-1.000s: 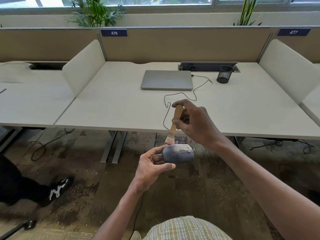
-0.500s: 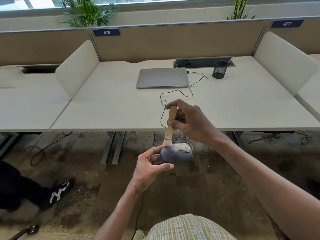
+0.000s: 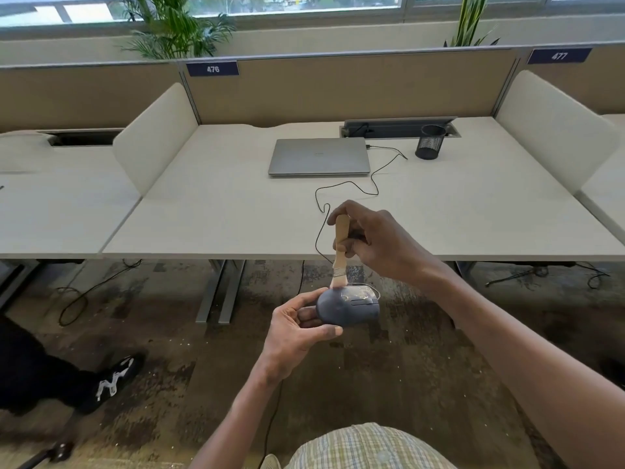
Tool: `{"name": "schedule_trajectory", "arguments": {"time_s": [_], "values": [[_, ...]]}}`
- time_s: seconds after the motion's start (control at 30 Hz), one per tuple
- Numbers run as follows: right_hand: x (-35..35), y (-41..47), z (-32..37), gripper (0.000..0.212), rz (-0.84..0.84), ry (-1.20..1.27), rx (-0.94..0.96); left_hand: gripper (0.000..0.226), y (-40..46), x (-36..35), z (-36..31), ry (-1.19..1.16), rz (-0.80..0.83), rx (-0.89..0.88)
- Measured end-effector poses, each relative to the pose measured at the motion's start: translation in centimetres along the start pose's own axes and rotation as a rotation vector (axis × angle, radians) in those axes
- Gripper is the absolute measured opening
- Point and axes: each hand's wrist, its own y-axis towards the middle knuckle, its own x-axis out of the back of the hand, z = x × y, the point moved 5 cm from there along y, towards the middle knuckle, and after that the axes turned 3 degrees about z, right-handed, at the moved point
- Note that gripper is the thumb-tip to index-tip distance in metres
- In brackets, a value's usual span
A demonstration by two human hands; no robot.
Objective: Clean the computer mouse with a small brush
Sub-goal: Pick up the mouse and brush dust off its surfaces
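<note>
Desk partition signs (image 3: 212, 68) read 476 and 477 (image 3: 558, 56).

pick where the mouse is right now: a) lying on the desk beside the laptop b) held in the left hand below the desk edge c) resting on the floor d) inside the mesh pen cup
b: the left hand holds the mouse in the air in front of the desk, while the right hand holds the brush with its bristles on the mouse.
</note>
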Motion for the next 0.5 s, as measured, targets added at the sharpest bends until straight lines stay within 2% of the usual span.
{"name": "schedule_trajectory", "arguments": {"time_s": [0.17,0.37,0.5], "values": [[0.2,-0.06,0.03,0.042,-0.019,0.091,0.001,0.07,0.19,-0.17,-0.19,-0.025,0.032,0.0],[0.58,-0.24,-0.48,0.044,-0.022,0.038,-0.025,0.073,0.32,0.03,-0.09,-0.017,0.029,-0.005],[0.43,0.0,0.02,0.043,-0.045,0.113,0.003,0.067,0.55,0.12,-0.38,-0.007,0.022,-0.013]]}}
